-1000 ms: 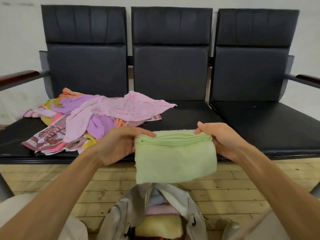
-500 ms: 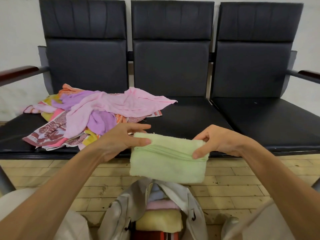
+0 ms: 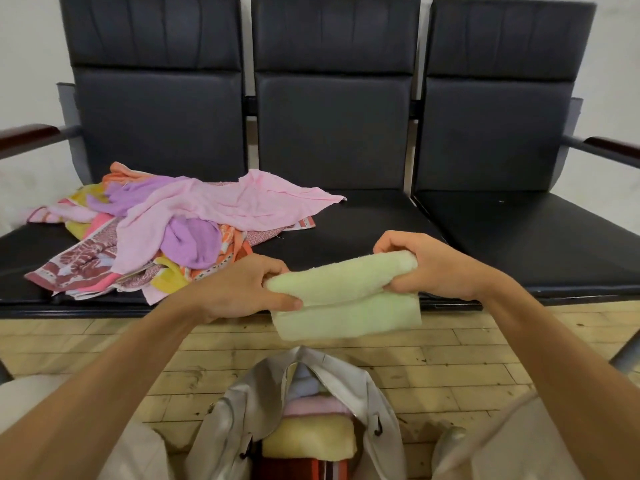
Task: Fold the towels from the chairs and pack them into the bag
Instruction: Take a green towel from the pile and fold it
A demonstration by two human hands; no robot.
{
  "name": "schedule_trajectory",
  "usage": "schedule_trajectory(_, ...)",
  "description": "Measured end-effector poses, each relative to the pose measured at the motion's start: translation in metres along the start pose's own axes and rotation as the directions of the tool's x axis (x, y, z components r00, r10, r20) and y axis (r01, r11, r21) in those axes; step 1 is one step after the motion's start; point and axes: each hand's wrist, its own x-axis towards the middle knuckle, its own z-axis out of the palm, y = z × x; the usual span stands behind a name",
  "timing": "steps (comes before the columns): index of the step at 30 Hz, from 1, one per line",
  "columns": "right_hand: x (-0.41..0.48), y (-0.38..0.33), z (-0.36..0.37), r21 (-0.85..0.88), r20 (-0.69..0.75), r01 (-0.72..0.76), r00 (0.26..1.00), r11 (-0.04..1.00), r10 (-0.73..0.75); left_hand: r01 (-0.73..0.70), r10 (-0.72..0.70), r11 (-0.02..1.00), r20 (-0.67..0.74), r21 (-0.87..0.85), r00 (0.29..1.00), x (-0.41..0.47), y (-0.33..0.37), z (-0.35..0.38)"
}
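Note:
A light green towel (image 3: 346, 299), folded into a thick pad, hangs in the air between my hands above the floor. My left hand (image 3: 242, 289) grips its left end and my right hand (image 3: 426, 268) grips its right end. Directly below, an open grey bag (image 3: 249, 410) stands on the floor with folded yellow, pink and pale blue towels inside. A loose pile of pink, purple, orange and patterned towels (image 3: 173, 230) lies on the left chair seat.
Three joined black chairs (image 3: 332, 126) stand against a white wall, with wooden armrests at both ends. The middle seat (image 3: 349, 230) and right seat (image 3: 536, 237) hold nothing. Worn wooden floorboards (image 3: 104, 341) lie under the bag. My knees flank the bag.
The green towel has been folded over once more, from a flat hanging sheet into a thicker, narrower pad. Both hands have shifted right and turned while keeping hold of its ends.

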Motion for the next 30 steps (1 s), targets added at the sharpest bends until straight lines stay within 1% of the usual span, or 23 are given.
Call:
schedule_trajectory(2,-0.002,0.001,-0.002,0.034,0.037,-0.041,0.999,0.999,0.040,-0.048,0.048,0.999,-0.045,0.009,0.998,-0.001,0.002,0.002)
schedule_trajectory(5,-0.002,0.001,-0.002,0.062,0.078,-0.082,0.994,0.995,0.077,-0.066,0.059,0.996,-0.124,-0.054,0.991,0.000,0.002,0.005)
schedule_trajectory(8,-0.003,0.001,-0.001,0.209,0.114,-0.127,0.988,0.970,0.104,-0.097,0.075,0.988,-0.179,-0.118,0.981,0.002,0.003,0.006)
schedule_trajectory(9,-0.003,0.000,-0.001,0.259,0.106,-0.122,0.990,0.958,0.097,-0.114,0.083,0.982,-0.196,-0.153,0.977,0.002,0.003,0.005)
schedule_trajectory(11,-0.004,-0.003,-0.002,0.297,0.007,-0.044,0.999,0.954,0.044,-0.169,0.114,0.959,-0.238,-0.228,0.965,0.002,0.004,0.004)
schedule_trajectory(14,-0.003,-0.005,-0.002,0.356,-0.189,0.148,0.978,0.923,-0.084,-0.255,0.158,0.916,-0.308,-0.309,0.938,0.001,0.008,0.003)
schedule_trajectory(16,-0.001,-0.006,0.001,0.458,-0.247,0.209,0.964,0.864,-0.103,-0.309,0.174,0.882,-0.365,-0.355,0.915,0.000,0.011,0.003)
schedule_trajectory(19,0.001,-0.009,0.006,0.562,-0.261,0.223,0.962,0.796,-0.084,-0.372,0.142,0.797,-0.450,-0.476,0.882,0.000,0.017,0.003)
schedule_trajectory(21,0.002,-0.010,0.007,0.639,-0.240,0.164,0.971,0.752,-0.007,-0.381,0.114,0.725,-0.446,-0.574,0.888,-0.001,0.018,0.003)
schedule_trajectory(23,0.004,-0.010,0.007,0.696,-0.206,0.093,0.976,0.712,0.074,-0.352,0.092,0.674,-0.399,-0.650,0.912,-0.003,0.019,0.004)
schedule_trajectory(25,0.006,-0.010,0.006,0.751,-0.139,0.050,0.987,0.658,0.084,-0.309,0.062,0.634,-0.351,-0.710,0.934,-0.003,0.017,0.001)
schedule_trajectory(27,0.005,-0.011,0.005,0.823,-0.059,-0.001,0.994,0.569,0.087,-0.244,0.029,0.617,-0.288,-0.748,0.957,-0.003,0.014,-0.002)
schedule_trajectory(28,0.005,-0.012,0.005,0.832,-0.034,-0.036,0.993,0.553,0.115,-0.203,0.017,0.602,-0.242,-0.772,0.970,-0.003,0.013,-0.003)
schedule_trajectory(29,0.006,-0.012,0.006,0.815,-0.036,-0.067,0.985,0.576,0.166,-0.166,0.015,0.580,-0.193,-0.797,0.981,-0.004,0.011,-0.004)
schedule_trajectory(30,0.007,-0.010,0.007,0.779,-0.062,-0.092,0.973,0.620,0.223,-0.133,0.025,0.556,-0.143,-0.821,0.989,-0.004,0.011,-0.005)
